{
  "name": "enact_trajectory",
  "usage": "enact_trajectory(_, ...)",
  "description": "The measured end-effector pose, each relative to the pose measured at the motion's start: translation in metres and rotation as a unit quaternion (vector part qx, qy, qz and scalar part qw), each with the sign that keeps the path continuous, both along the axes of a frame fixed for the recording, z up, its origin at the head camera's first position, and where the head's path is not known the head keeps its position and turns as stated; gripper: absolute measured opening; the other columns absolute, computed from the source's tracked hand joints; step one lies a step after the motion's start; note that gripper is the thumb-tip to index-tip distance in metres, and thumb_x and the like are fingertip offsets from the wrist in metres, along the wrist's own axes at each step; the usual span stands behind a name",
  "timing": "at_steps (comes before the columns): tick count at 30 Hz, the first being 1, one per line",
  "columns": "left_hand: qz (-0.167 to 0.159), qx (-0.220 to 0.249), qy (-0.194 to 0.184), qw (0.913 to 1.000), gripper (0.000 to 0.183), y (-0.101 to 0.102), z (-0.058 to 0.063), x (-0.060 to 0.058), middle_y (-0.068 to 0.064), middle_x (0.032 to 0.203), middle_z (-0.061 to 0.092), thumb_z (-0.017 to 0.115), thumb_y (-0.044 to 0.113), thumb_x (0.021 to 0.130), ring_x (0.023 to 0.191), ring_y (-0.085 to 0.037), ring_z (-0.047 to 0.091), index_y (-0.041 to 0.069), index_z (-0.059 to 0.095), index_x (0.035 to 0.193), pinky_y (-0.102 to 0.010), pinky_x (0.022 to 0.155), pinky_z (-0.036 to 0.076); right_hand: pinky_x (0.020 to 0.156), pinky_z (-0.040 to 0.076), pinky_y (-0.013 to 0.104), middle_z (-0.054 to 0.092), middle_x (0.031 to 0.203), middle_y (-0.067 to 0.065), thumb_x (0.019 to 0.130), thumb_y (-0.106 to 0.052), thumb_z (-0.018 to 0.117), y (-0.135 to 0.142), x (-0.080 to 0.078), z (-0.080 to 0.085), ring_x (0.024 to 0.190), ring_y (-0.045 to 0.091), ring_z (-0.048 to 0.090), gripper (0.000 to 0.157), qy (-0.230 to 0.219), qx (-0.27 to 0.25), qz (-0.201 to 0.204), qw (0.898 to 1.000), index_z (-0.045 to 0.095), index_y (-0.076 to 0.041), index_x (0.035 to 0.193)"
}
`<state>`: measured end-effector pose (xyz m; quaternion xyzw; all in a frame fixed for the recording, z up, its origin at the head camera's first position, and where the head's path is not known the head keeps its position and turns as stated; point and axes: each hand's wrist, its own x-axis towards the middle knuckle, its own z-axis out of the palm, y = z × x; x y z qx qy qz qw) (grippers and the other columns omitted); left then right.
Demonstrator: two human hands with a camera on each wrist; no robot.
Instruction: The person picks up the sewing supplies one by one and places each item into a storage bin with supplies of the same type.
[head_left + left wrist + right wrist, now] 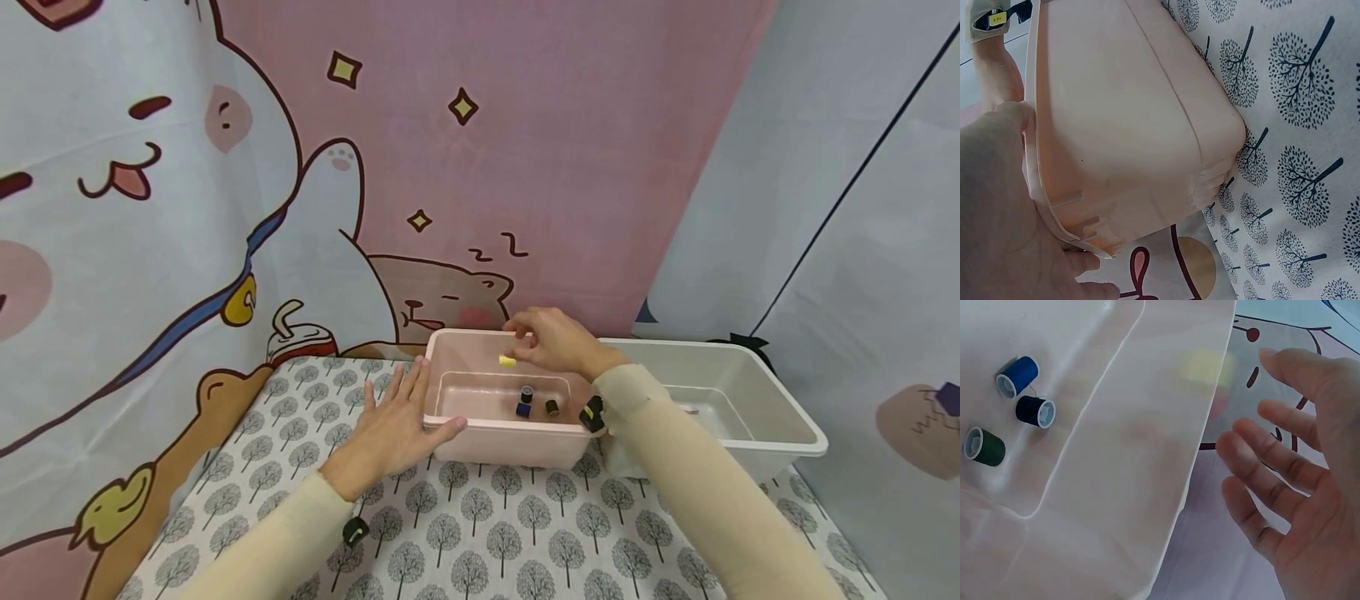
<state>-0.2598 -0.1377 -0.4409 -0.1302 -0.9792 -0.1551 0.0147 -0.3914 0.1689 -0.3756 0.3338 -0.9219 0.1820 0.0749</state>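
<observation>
My right hand (555, 340) hangs over the back of a pink plastic bin (510, 446), fingers spread and slightly bent. Just below its fingertips a small yellow thing (507, 360) is in mid-air; in the right wrist view that yellow thing (1205, 370) is a blur apart from the fingers. On the bin's floor lie three thread spools: a blue spool (1021, 374), a black spool (1030, 411) and a dark green spool (988, 447). My left hand (390, 429) rests against the bin's left rim, its fingers straight and its thumb reaching over the front corner.
To the right, a larger white bin (780, 400) stands beside the pink one, partly covered by my right forearm; a small item lies inside it. A tree-print cloth (480, 533) covers the table. Cartoon-printed curtains (540, 167) hang behind and at the sides.
</observation>
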Motion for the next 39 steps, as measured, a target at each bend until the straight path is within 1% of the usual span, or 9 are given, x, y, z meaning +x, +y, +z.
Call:
enact_trajectory(2, 0.000, 0.000, -0.001, 1.0000, 0.125, 0.000, 0.000, 0.000, -0.005, 0.195, -0.006, 0.040, 0.097, 0.105, 0.184, -0.041, 0.001, 0.011, 0.003, 0.188, -0.082, 0.142, -0.003, 0.098, 0.069, 0.052, 0.084, 0.128, 0.014, 0.105, -0.040, 0.089, 0.000, 0.003, 0.001, 0.104, 0.027, 0.081, 0.043, -0.005, 0.009, -0.013, 1.000, 0.083, -0.013, 0.138)
enact_trajectory(4, 0.000, 0.000, 0.000, 1.0000, 0.125, 0.000, -0.001, -0.001, -0.005, 0.195, -0.006, 0.040, 0.097, 0.105, 0.184, -0.041, 0.001, 0.011, 0.003, 0.188, -0.082, 0.142, -0.003, 0.099, 0.069, 0.053, 0.083, 0.132, 0.015, 0.105, -0.042, 0.089, 0.000, 0.005, 0.002, 0.107, 0.029, 0.081, 0.045, -0.010, 0.014, -0.021, 1.000, 0.082, -0.015, 0.140)
enact_trajectory(9, 0.000, -0.001, 0.001, 1.0000, 0.126, 0.000, -0.002, -0.001, -0.005, 0.195, -0.006, 0.040, 0.097, 0.105, 0.184, -0.041, 0.001, 0.011, 0.004, 0.188, -0.082, 0.142, -0.003, 0.097, 0.069, 0.051, 0.082, 0.133, 0.011, 0.105, -0.042, 0.087, 0.000, 0.010, 0.003, 0.108, 0.028, 0.080, 0.044, -0.009, 0.017, -0.026, 0.999, 0.082, -0.017, 0.141)
enact_trajectory(12, 0.000, 0.001, 0.003, 1.0000, 0.125, 0.000, -0.002, -0.001, -0.006, 0.196, -0.005, 0.042, 0.095, 0.106, 0.184, -0.042, 0.002, 0.010, 0.004, 0.188, -0.083, 0.141, -0.003, 0.095, 0.069, 0.050, 0.081, 0.133, 0.008, 0.105, -0.043, 0.087, 0.001, 0.014, 0.004, 0.107, 0.026, 0.080, 0.043, -0.005, 0.016, -0.025, 1.000, 0.083, -0.018, 0.141)
enact_trajectory(21, 0.001, 0.006, 0.006, 1.0000, 0.122, 0.001, -0.002, 0.001, -0.007, 0.195, -0.003, 0.048, 0.090, 0.108, 0.184, -0.043, 0.006, 0.010, 0.004, 0.188, -0.084, 0.141, -0.002, 0.087, 0.067, 0.045, 0.081, 0.133, 0.004, 0.107, -0.042, 0.085, 0.004, 0.026, 0.005, 0.106, 0.027, 0.079, 0.040, -0.002, 0.007, -0.025, 1.000, 0.083, -0.021, 0.140)
enact_trajectory(26, 0.001, 0.007, 0.010, 0.9999, 0.124, 0.001, -0.002, 0.001, -0.007, 0.195, -0.002, 0.045, 0.094, 0.106, 0.184, -0.043, 0.006, 0.011, 0.004, 0.188, -0.084, 0.141, -0.002, 0.086, 0.067, 0.043, 0.079, 0.127, 0.000, 0.109, -0.044, 0.082, 0.008, 0.038, 0.007, 0.104, 0.023, 0.077, 0.039, 0.005, 0.000, -0.022, 1.000, 0.082, -0.021, 0.141)
enact_trajectory(29, 0.002, 0.006, 0.010, 0.9999, 0.125, 0.001, -0.002, 0.002, -0.007, 0.195, -0.003, 0.042, 0.097, 0.105, 0.184, -0.043, 0.006, 0.011, 0.004, 0.188, -0.084, 0.141, -0.002, 0.085, 0.067, 0.041, 0.078, 0.125, 0.001, 0.109, -0.042, 0.083, 0.011, 0.047, 0.007, 0.103, 0.020, 0.076, 0.039, 0.011, -0.006, -0.014, 1.000, 0.082, -0.019, 0.140)
enact_trajectory(33, 0.003, 0.006, 0.010, 0.9999, 0.125, 0.001, -0.002, 0.002, -0.007, 0.195, -0.003, 0.043, 0.095, 0.105, 0.184, -0.043, 0.006, 0.010, 0.005, 0.188, -0.083, 0.141, -0.002, 0.084, 0.067, 0.039, 0.079, 0.125, 0.003, 0.109, -0.039, 0.082, 0.015, 0.056, 0.007, 0.102, 0.020, 0.077, 0.038, 0.025, -0.010, -0.001, 1.000, 0.082, -0.016, 0.139)
enact_trajectory(39, 0.003, 0.003, 0.011, 0.9999, 0.125, 0.001, -0.003, 0.001, -0.007, 0.195, -0.003, 0.042, 0.096, 0.106, 0.184, -0.043, 0.005, 0.010, 0.004, 0.188, -0.083, 0.141, -0.002, 0.081, 0.064, 0.035, 0.080, 0.127, 0.007, 0.111, -0.040, 0.080, 0.022, 0.068, 0.006, 0.101, 0.018, 0.074, 0.039, 0.028, -0.009, 0.001, 1.000, 0.082, -0.016, 0.142)
